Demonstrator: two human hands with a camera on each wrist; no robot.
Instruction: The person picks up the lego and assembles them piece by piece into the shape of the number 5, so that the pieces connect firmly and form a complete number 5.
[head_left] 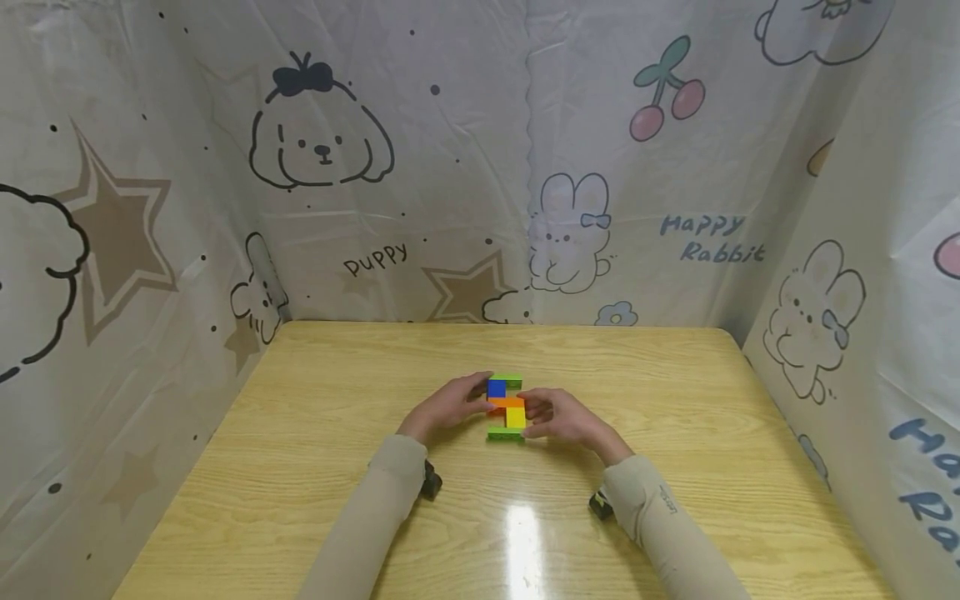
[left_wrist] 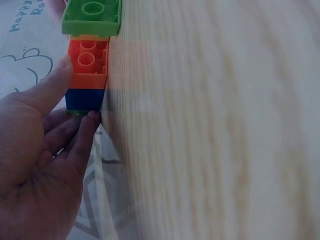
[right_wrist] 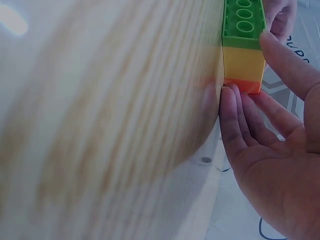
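Note:
A build of toy building bricks lies on its side on the table, between both hands. From far to near it has a green brick, a blue brick, an orange brick, a yellow brick and another green brick. My left hand grips the left side, its thumb at the orange brick and fingertips behind the blue one. On the right, my right hand pinches with its thumb at the near green brick and fingertips by the orange one.
The wooden table is bounded at the back and sides by printed cloth. Dark wrist devices sit below both sleeve cuffs. Light glares off the near tabletop.

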